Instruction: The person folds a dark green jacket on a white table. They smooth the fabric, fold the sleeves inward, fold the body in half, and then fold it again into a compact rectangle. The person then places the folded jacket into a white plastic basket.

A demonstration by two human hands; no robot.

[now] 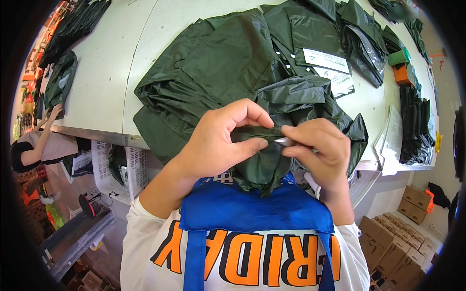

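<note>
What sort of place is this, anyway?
Probably a garment finishing or packing workshop: dark green fabric lies across a white worktable, folded dark bundles are stacked on its right side, and cardboard boxes stand at the lower right.

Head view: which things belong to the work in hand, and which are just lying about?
In hand:
- dark green fabric, held by the left hand
- small shiny tool, pinched in the right hand; exact kind unclear

Apparently just lying about:
- green roll
- orange block
- white crate
- cardboard boxes
</note>
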